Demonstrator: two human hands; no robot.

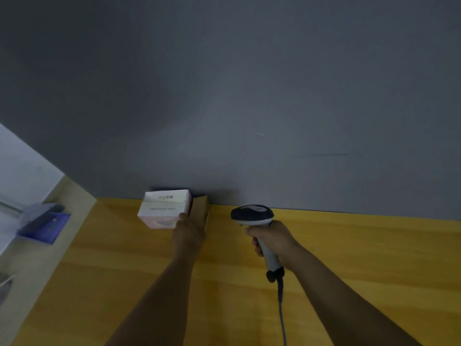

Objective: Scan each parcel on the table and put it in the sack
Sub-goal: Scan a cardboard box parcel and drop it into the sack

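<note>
A white box parcel (163, 208) with printed text on its top sits at the far edge of the yellow wooden table (349, 258), against the grey wall. My left hand (188, 229) holds its right side, thumb on the near right corner. Behind that hand a brown cardboard parcel (201, 208) stands against the wall, partly hidden. My right hand (273, 239) grips the handle of a white and dark barcode scanner (252, 214), whose head points left toward the parcels. The scanner's grey cable (282, 310) hangs down toward me. No sack is in view.
Left of the table, a blue tray-like object (45, 227) with dark items lies on a pale floor or lower surface. The grey wall (249, 96) closes off the table's far edge. Bare yellow tabletop stretches to the right.
</note>
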